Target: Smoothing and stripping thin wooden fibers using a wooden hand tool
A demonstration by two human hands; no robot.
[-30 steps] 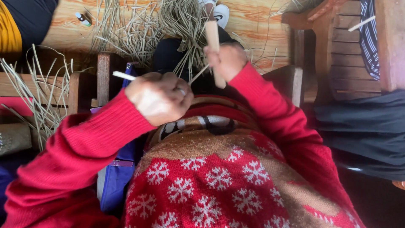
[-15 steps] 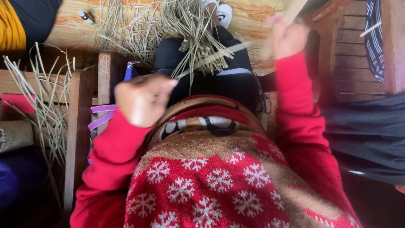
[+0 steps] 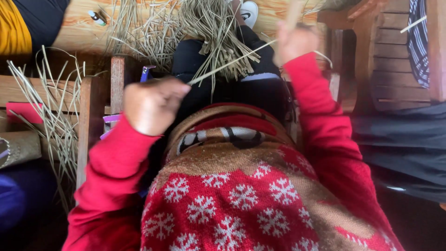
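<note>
My left hand [image 3: 153, 104] is closed in a fist, pinching one end of a long pale grass strip [image 3: 227, 62]. The strip runs up and to the right toward my right hand [image 3: 295, 44]. My right hand is raised high and grips a light wooden stick [image 3: 293, 13] that points upward. A bundle of dried grass [image 3: 216, 32] lies over my dark trousers between the two hands. Both arms wear red sleeves, and a red snowflake jumper fills the lower view.
Loose dried grass stalks [image 3: 51, 107] lie over a wooden bench [image 3: 86, 121] at the left. More grass [image 3: 139, 32] is scattered on the wooden floor at the top. A wooden chair [image 3: 395, 56] stands at the right. Another person in yellow and dark clothes [image 3: 21, 28] sits top left.
My right hand has swung up and to the right with the stick, away from my left hand. The grass strip is now stretched between the hands. My left hand stayed roughly in place.
</note>
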